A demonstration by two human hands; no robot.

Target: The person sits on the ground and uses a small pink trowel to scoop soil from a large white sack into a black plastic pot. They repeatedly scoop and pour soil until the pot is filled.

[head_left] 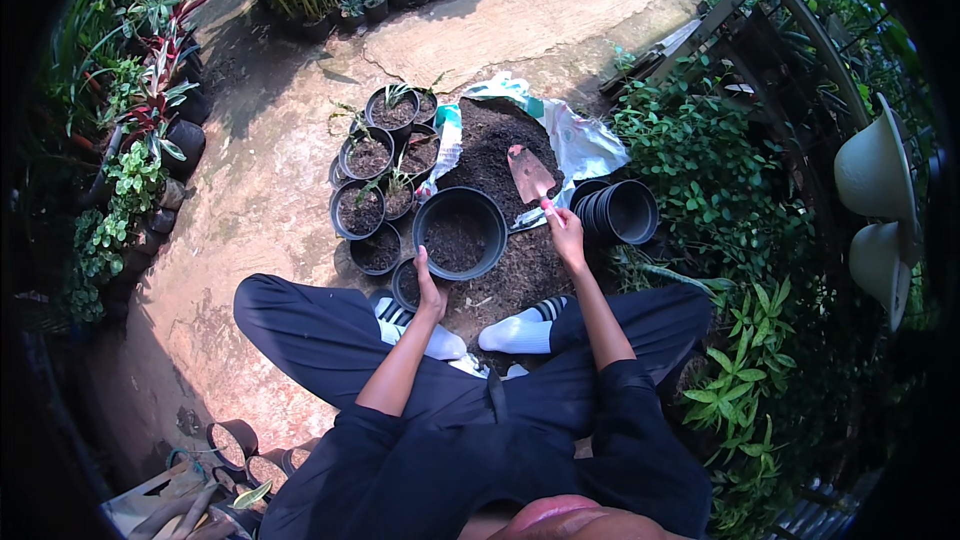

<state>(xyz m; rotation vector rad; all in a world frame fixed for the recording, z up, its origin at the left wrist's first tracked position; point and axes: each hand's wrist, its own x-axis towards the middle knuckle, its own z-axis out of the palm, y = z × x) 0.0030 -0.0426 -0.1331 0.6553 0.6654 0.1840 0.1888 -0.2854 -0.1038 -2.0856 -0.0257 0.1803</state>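
Two hands are busy over one black plastic pot (459,233), and only the head view shows them, so everything below comes from it. The left hand (430,292) grips the pot's near rim, thumb over the edge, steadying it on the ground between the person's socked feet and the soil heap (495,155). The pot holds only a shallow layer of dark soil at the bottom. The right hand (564,232) is clenched round the handle of a small trowel (530,180), whose reddish blade points up and away over the heap and looks nearly empty.

Risks, as I judge them: the pot is light and thin-walled, held at a single point on the rim, so a heavy scoop dropped on the far side could tip it or fold the wall and spill soil onto the concrete path (300,160). The trowel swings between heap and pot close to the left thumb, and a careless pass could catch it. The heap rests on an opened white sack (585,140) whose edge curls, so digging near the edge may push soil off it.

Filled pots with seedlings (375,155) stand just beside the pot on its left; an elbow or a sliding pot could knock the small plants over. A stack of empty black pots (620,212) lies on its side near the right hand and could roll if bumped.
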